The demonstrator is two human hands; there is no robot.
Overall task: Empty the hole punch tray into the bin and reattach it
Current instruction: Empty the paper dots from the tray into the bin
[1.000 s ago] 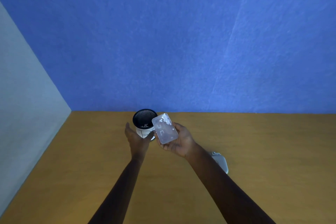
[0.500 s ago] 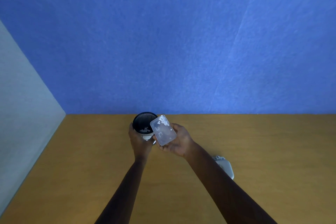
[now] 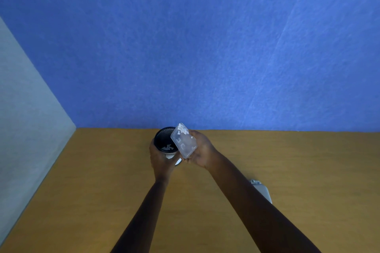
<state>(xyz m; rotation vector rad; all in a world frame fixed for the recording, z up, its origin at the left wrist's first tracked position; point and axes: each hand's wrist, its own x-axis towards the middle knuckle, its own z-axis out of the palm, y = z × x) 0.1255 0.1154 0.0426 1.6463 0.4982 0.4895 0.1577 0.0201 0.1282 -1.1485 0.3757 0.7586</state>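
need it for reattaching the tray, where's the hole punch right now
In the head view the hole punch lies on the wooden table, lower right, half hidden behind the right forearm, nearer the person than the bin.

Since a second ago we have closed our left hand [image 3: 162, 160] around the bin [image 3: 164, 139], lifting it, while our right hand [image 3: 200, 150] has tipped the clear tray [image 3: 183, 140] steeper over the bin's rim, paper dots bunched at its far end.
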